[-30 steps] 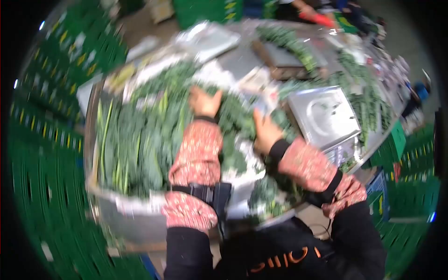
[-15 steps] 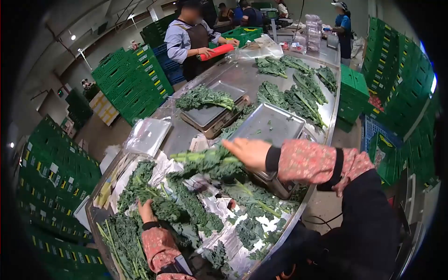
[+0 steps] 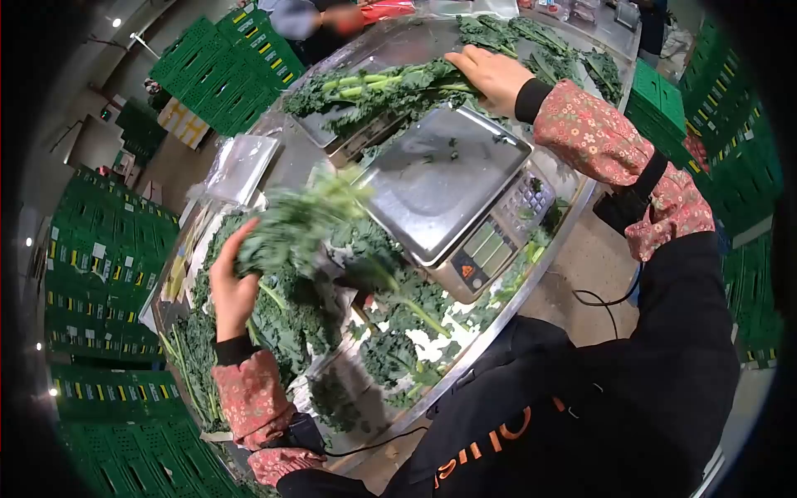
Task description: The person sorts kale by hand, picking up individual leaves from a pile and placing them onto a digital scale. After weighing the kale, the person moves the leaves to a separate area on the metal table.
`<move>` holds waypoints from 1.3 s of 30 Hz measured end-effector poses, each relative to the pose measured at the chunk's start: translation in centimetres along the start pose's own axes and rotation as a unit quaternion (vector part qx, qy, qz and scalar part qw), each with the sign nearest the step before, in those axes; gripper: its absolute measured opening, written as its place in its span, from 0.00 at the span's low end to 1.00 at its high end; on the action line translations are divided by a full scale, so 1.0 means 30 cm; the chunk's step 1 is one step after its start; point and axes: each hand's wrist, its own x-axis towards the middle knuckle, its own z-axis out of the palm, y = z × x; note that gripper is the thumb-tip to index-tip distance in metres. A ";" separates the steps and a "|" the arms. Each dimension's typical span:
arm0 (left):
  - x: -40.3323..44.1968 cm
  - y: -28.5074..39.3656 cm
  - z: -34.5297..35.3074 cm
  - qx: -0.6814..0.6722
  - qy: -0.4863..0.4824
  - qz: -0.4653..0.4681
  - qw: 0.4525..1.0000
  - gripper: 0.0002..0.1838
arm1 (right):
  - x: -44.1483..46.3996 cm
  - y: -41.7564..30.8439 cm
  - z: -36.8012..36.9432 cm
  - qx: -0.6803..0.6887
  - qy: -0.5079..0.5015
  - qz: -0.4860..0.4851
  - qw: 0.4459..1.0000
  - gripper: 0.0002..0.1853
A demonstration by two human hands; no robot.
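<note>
My left hand (image 3: 232, 286) is closed round a bunch of kale (image 3: 295, 220), whose pale stems blur towards the near scale. My right hand (image 3: 491, 76) grips the right end of another kale bunch (image 3: 390, 83) over the far scale (image 3: 357, 137), its fingertips partly hidden by the leaves. Between the hands stands a near scale (image 3: 448, 178) with a metal pan, a display and a keypad; a few leaf scraps lie on the pan. Loose kale leaves (image 3: 286, 324) cover the table below my left hand.
Clear plastic bags (image 3: 241, 170) lie at the table's left edge. More kale (image 3: 540, 41) lies at the far right. Green crates (image 3: 108, 266) are stacked left, with others (image 3: 656, 95) at the right. Across the table, a person holds something red (image 3: 386, 10).
My right hand has moved its kale away from me, over the far scale. The left hand has risen from the pile with a bunch. The view has tilted down.
</note>
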 end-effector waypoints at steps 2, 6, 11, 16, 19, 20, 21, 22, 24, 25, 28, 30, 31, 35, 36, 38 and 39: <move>0.100 0.042 0.122 0.083 -0.052 0.074 0.992 0.27 | -0.036 0.096 0.030 0.014 0.045 -0.020 0.999 0.33; 0.297 0.070 0.379 0.211 -0.137 0.171 0.953 0.18 | -0.124 0.217 0.057 0.049 0.022 -0.013 0.998 0.38; 0.421 -0.040 0.689 0.367 -0.113 0.140 0.913 0.30 | -0.229 0.300 0.043 0.164 -0.024 0.013 0.986 0.38; 0.478 0.077 0.741 -0.093 -0.094 0.007 0.991 0.39 | -0.282 0.283 0.093 0.353 -0.010 0.001 0.936 0.38; 0.456 0.337 0.794 -0.491 -0.023 -0.218 0.843 0.41 | -0.235 0.147 0.113 0.394 -0.025 0.012 0.919 0.39; 0.470 0.343 0.807 -0.491 0.024 -0.207 0.846 0.42 | -0.212 0.098 0.122 0.414 -0.039 0.002 0.909 0.40; 0.481 0.337 0.820 -0.489 0.072 -0.196 0.847 0.43 | -0.193 0.053 0.127 0.434 -0.053 -0.007 0.899 0.41; 0.485 0.317 0.820 -0.443 0.109 -0.191 0.869 0.39 | -0.182 0.020 0.123 0.452 -0.062 -0.018 0.890 0.42; 0.459 0.272 0.804 -0.429 0.158 -0.168 0.873 0.32 | -0.162 -0.019 0.145 0.480 -0.063 -0.047 0.874 0.42; 0.446 0.250 0.797 -0.428 0.189 -0.153 0.871 0.29 | -0.151 -0.025 0.170 0.490 -0.056 -0.064 0.867 0.42; 0.380 0.264 0.742 -0.354 0.155 -0.147 0.910 0.21 | -0.115 0.009 0.172 0.485 -0.073 -0.103 0.865 0.35; 0.366 0.298 0.707 -0.436 0.147 -0.165 0.873 0.18 | -0.078 0.060 0.134 0.458 -0.143 -0.073 0.874 0.27; 0.353 0.315 0.687 -0.431 0.149 -0.177 0.872 0.17 | -0.050 0.080 0.193 0.402 -0.066 -0.071 0.911 0.22; 0.252 0.218 0.583 -0.411 0.250 -0.192 0.855 0.18 | 0.030 0.291 0.053 0.004 0.133 -0.174 0.976 0.10; 0.207 0.182 0.550 -0.402 0.250 -0.194 0.860 0.17 | 0.060 0.361 0.074 0.004 0.172 -0.205 0.963 0.12; 0.126 0.167 0.513 -0.406 0.287 -0.223 0.839 0.18 | 0.090 0.428 -0.010 -0.031 0.190 -0.262 0.946 0.15; 0.085 0.153 0.500 -0.407 0.305 -0.230 0.829 0.18 | 0.097 0.409 -0.074 0.003 0.178 -0.275 0.945 0.12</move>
